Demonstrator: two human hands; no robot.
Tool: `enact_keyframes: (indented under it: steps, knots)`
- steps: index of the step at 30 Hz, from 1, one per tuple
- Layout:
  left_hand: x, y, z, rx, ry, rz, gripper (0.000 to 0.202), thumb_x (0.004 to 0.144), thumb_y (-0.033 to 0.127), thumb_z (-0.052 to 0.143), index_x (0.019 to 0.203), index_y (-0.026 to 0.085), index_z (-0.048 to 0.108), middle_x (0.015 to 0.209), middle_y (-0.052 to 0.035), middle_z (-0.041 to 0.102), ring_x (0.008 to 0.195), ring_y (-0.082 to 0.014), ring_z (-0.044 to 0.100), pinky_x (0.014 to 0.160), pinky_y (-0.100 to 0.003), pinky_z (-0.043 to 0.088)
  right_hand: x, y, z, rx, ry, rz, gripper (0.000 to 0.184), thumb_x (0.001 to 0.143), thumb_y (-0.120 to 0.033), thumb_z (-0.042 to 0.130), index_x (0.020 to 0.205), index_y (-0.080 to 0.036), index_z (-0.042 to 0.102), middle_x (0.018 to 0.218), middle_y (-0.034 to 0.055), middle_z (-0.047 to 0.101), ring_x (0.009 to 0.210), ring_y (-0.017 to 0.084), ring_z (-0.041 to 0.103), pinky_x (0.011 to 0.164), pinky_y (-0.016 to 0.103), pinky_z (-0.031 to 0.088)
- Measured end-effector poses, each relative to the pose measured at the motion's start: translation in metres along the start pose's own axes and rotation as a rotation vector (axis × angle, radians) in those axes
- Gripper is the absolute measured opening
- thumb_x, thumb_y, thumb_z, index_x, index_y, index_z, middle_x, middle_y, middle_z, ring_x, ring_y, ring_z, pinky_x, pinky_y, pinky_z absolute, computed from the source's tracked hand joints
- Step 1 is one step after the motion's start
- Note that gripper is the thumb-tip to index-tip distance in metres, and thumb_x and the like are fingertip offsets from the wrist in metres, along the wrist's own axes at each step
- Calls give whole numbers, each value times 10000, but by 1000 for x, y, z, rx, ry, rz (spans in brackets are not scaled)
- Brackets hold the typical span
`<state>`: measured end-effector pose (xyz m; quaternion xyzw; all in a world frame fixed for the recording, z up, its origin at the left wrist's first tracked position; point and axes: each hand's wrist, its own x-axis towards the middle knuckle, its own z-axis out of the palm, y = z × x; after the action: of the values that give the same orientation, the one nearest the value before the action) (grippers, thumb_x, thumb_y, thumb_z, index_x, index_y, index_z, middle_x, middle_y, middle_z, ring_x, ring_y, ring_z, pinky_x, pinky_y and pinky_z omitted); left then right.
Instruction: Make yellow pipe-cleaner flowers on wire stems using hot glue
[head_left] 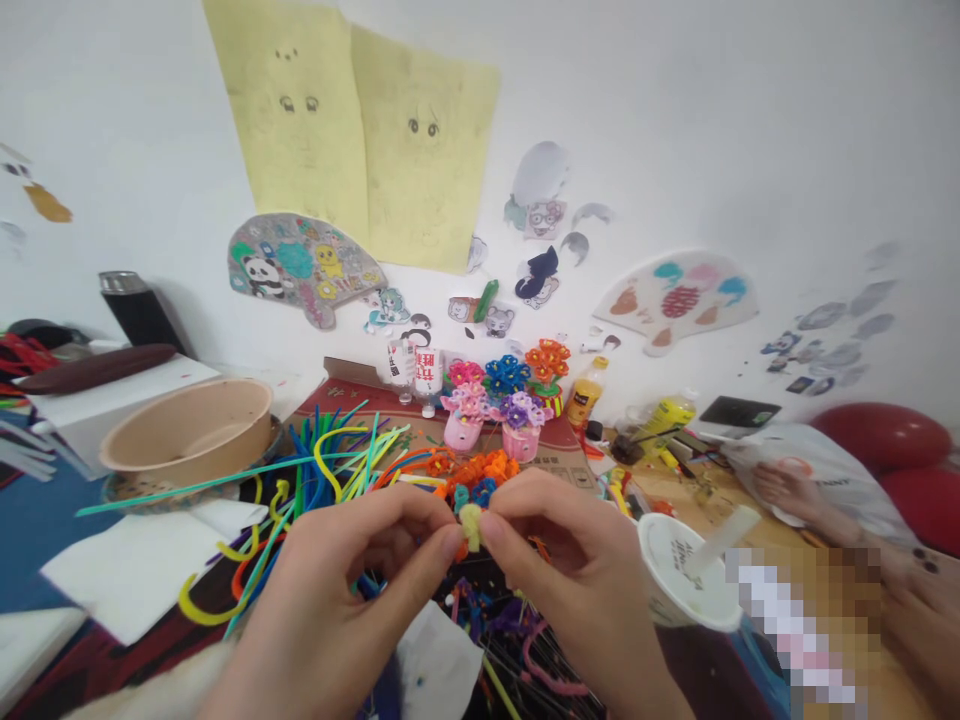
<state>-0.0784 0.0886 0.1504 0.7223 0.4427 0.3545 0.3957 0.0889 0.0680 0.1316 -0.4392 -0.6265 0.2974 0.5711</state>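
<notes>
My left hand [341,600] and my right hand [577,575] meet at the middle of the view, both pinching a small curled piece of pale yellow pipe cleaner [470,524] between thumb and fingertips. Just behind it lie small orange and blue pipe-cleaner flowers [480,475]. A loose heap of coloured pipe cleaners [330,460] in green, yellow, blue and orange spreads to the left and under my hands.
A tan bowl [187,430] sits at the left. Small pots of pipe-cleaner flowers [495,400] stand by the wall. A white lidded cup with a straw [686,580] is right of my right hand. White paper [142,570] lies front left. Another person's bare foot [787,485] rests at the right.
</notes>
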Motion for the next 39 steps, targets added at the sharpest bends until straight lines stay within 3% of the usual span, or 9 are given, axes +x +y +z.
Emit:
enact_keyframes:
  steps: [24,29,33,39]
  knots:
    - [2,0,0,98,-16,5,272,836,390,550,682,208,681,544,10,628,501,-133,559,471,-185,433,1,-1,-4,-79,-110,11,192,866,-222,656,678,-190,629,653,-28,579,604,112,515,548,235,384]
    - [4,-3,-8,117,3,62,299,859,424,552,692,220,694,517,34,589,457,-105,494,422,-161,370,1,-1,-6,-30,-86,62,170,859,-241,671,698,-191,653,661,-29,606,592,106,524,539,219,403]
    - [5,-2,-12,157,0,67,318,857,445,542,680,212,666,533,22,609,469,-117,510,431,-171,378,3,1,-10,-73,-163,81,174,856,-257,676,696,-191,656,659,-26,618,594,111,531,541,221,409]
    - [5,-2,-7,8,-50,11,261,823,410,586,678,200,645,524,39,543,475,-102,458,429,-172,338,5,5,-10,-34,-196,96,204,851,-320,689,696,-188,680,631,-20,610,572,115,525,527,226,410]
